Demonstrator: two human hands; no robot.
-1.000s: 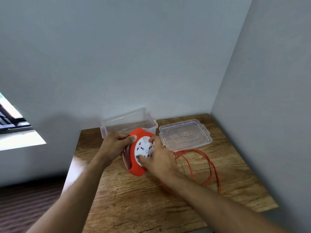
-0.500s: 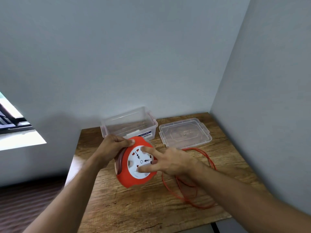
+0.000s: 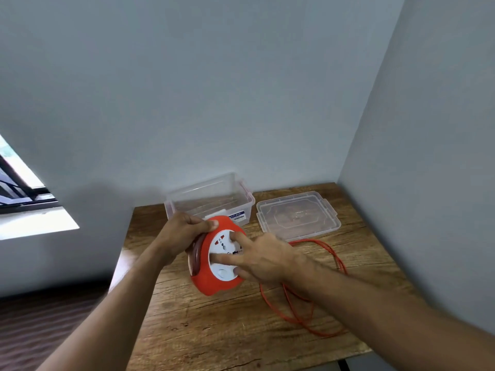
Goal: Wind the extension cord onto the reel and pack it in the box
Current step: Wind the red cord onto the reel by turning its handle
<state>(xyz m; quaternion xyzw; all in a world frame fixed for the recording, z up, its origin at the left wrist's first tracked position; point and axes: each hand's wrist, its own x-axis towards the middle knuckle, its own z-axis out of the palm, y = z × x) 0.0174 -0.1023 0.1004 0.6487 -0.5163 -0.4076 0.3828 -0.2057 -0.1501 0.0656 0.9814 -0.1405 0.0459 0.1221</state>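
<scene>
An orange cord reel with a white socket face stands on edge above the wooden table. My left hand grips its top rim from the left. My right hand lies on the white face with fingers spread across it. Some dark-looking cord turns show in the reel's groove on the left. The loose orange cord lies in loops on the table to the right, partly hidden by my right forearm. The clear plastic box stands open behind the reel.
The box's clear lid lies flat to the right of the box. Grey walls close the table at the back and right. The table's left and front edges drop to a dark floor. A window is at the left.
My right hand has turned on the reel's face, its fingers sweeping round over the white disc. The reel dropped slightly lower and the loose cord loops shifted on the table.
</scene>
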